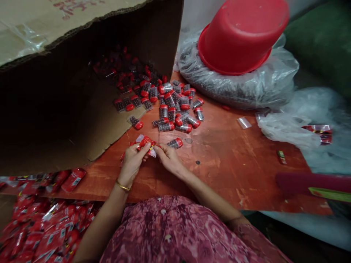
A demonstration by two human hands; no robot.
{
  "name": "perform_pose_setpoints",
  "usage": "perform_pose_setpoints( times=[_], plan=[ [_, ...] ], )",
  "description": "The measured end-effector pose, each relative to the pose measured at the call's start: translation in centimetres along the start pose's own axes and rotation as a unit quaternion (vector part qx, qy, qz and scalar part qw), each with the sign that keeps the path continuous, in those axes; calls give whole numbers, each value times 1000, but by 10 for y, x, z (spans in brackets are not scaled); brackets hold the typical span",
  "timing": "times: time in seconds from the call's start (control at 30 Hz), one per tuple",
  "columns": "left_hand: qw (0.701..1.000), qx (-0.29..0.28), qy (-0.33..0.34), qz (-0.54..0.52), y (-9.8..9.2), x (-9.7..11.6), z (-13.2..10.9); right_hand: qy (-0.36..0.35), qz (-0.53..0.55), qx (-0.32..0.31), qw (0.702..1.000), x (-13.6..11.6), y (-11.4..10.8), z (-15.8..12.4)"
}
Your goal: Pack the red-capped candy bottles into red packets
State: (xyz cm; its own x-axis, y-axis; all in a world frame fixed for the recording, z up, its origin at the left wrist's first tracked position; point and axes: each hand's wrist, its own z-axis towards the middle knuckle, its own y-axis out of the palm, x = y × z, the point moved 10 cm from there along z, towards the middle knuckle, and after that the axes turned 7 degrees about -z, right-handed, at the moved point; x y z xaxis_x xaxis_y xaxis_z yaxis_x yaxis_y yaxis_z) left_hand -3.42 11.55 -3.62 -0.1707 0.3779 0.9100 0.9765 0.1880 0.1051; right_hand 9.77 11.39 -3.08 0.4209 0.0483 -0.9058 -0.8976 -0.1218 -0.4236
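My left hand point(132, 160) and my right hand point(168, 157) meet over the orange-brown board point(219, 160). Both pinch a small red and white printed packet point(146, 143) between thumbs and fingers. A gold bangle circles my left wrist. Just beyond my right hand lies one small clear vial with a red cap point(175, 143). Farther back, a heap of several such vials point(175, 107) filled with dark beads spills out of the mouth of a tipped cardboard box point(55, 91).
A red plastic basin point(241, 36) rests upside down on a clear bag of dark beads point(241, 86). Crumpled clear plastic point(309, 120) lies right. A pile of red packets point(41, 226) lies lower left. A red and green object point(315, 184) crosses the right edge.
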Motion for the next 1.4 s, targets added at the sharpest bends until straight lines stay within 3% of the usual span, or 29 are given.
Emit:
perform_pose_setpoints(
  times=[0.07, 0.17, 0.23, 0.37, 0.47, 0.53, 0.63, 0.77, 0.87, 0.93, 1.0, 1.13, 1.23, 1.3, 1.4],
  plan=[
    [1000, 27, 3, -15, -4, -2, 0, -2, -138, 36, 990, 1, -17, -2],
    [996, 42, -29, -70, -7, -7, 2, -10, -356, 99, 929, 5, -46, -8],
    [992, 26, -63, -104, -3, -11, 2, -43, -426, 92, 899, 11, -52, -12],
    [987, -4, -69, -143, 8, -13, 2, -155, -408, 57, 898, 14, -50, -30],
    [988, -10, -40, -148, 15, -14, 2, -176, -354, 89, 914, 7, -57, -42],
    [989, -20, -28, -146, 22, -16, 1, -159, -342, 121, 918, 1, -61, -45],
    [992, -20, -3, -124, 27, -14, 1, -112, -390, 147, 902, 0, -59, -43],
    [992, -20, -11, -122, 29, -12, 1, -38, -470, 156, 868, 18, -61, -38],
    [989, -10, -47, -137, 25, -15, 2, -13, -485, 159, 860, 33, -67, -38],
    [987, -5, -75, -143, 23, -18, 1, -10, -465, 155, 872, 39, -72, -38],
    [984, -9, -101, -150, 24, -22, 0, -11, -397, 146, 906, 42, -78, -38],
    [981, -16, -121, -149, 27, -23, -4, 33, -99, 114, 988, 42, -88, -43],
    [984, -26, -97, -144, 31, -18, -5, 87, 64, 39, 993, 33, -75, -51],
    [986, -38, -67, -145, 33, -14, -6, 82, 92, -1, 992, 17, -65, -52],
    [990, -54, -28, -128, 34, -12, -5, 53, 86, -12, 995, -1, -59, -48]
  ],
)
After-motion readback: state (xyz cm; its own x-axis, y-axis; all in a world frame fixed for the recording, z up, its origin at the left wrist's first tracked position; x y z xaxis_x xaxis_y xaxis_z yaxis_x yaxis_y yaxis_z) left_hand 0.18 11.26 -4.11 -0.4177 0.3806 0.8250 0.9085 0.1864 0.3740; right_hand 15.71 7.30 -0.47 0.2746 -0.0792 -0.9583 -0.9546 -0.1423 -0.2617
